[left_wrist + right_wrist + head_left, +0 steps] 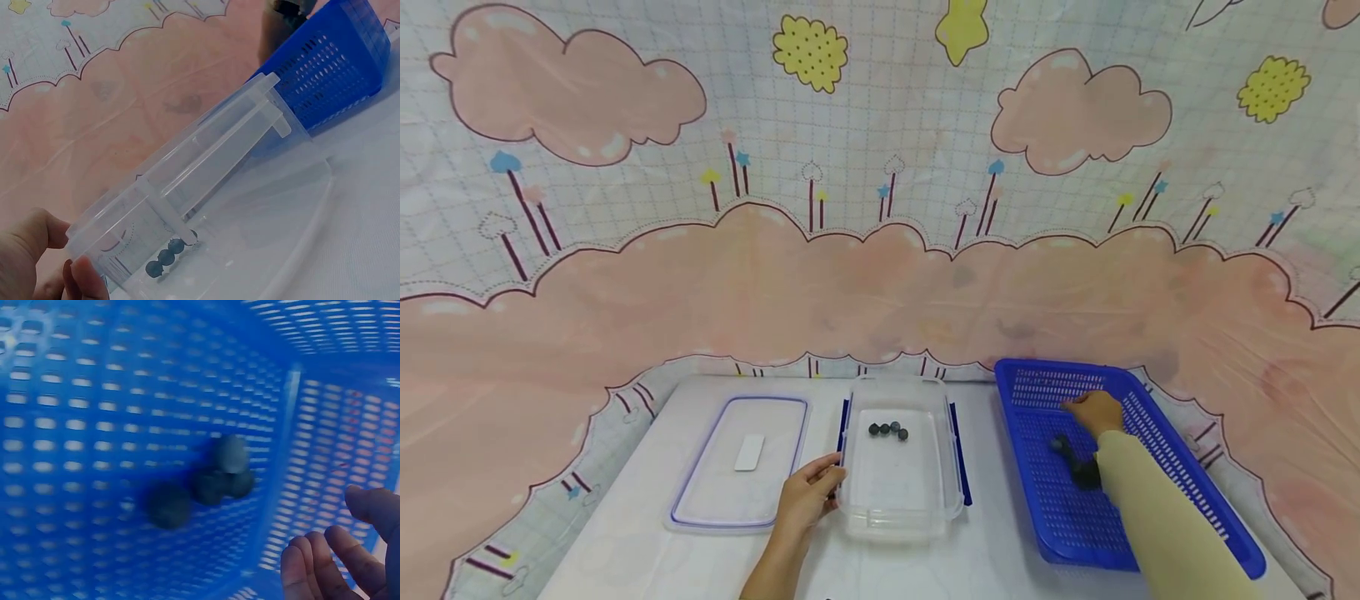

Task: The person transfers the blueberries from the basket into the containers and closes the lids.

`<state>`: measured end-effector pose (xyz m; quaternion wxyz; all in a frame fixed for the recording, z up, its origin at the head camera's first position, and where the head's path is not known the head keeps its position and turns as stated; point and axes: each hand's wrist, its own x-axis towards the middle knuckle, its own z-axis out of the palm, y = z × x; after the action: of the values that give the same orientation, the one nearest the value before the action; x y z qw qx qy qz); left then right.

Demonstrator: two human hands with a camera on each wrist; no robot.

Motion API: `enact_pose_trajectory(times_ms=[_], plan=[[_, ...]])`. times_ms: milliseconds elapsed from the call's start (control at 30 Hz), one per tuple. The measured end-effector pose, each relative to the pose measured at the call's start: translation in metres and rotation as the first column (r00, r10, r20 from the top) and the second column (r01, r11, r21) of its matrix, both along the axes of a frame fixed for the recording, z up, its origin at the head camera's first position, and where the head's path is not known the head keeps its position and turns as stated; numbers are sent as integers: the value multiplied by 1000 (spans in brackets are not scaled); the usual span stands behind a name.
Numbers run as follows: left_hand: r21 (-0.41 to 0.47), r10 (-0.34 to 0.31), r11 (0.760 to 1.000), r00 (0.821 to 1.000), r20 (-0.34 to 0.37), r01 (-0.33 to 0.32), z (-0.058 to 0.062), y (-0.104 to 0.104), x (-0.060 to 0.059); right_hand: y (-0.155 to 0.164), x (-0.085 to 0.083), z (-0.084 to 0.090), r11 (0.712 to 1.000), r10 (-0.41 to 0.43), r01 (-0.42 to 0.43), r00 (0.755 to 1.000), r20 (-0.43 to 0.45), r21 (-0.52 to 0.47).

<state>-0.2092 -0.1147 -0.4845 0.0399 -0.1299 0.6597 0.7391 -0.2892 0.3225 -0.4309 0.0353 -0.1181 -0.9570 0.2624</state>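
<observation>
Right arm (pixel 1157 517) outstretched over blue basket (pixel 1036 492)

The right wrist view blurs the dark balls (pixel 169 505) and crops the right hand (pixel 362 562) at four o'clock. The left wrist view crops the left hand (pixel 28 250) at eight o'clock. From the head, a sleeve (pixel 1165 521) hides some basket (pixel 1060 512).

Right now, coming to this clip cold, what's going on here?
A person grips the left side of a clear container with the left hand, while the right hand is at the blue basket, its fingers parted with nothing visible between them. Four dark round pieces lie in the container, and several similar pieces lie in the basket. A flat lid with a blue-violet edge lies left of the container, which stands uncovered.
</observation>
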Motion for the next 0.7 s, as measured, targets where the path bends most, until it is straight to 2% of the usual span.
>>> enact_pose_trajectory(times_ms=[167, 333, 700], plan=[[-9, 5, 1000, 1000, -11, -5, 1, 1, 2, 3, 6, -23, 1000, 1, 0, 1000, 16, -23], [-3, 8, 1000, 1000, -13, -8, 0, 1, 3, 3, 10, -36, 998, -20, 23, 999, 48, -61], [-17, -2, 1000, 1000, -24, 1, -1, 0, 2, -2, 13, -38, 993, -36, 47, 995, 98, -111]])
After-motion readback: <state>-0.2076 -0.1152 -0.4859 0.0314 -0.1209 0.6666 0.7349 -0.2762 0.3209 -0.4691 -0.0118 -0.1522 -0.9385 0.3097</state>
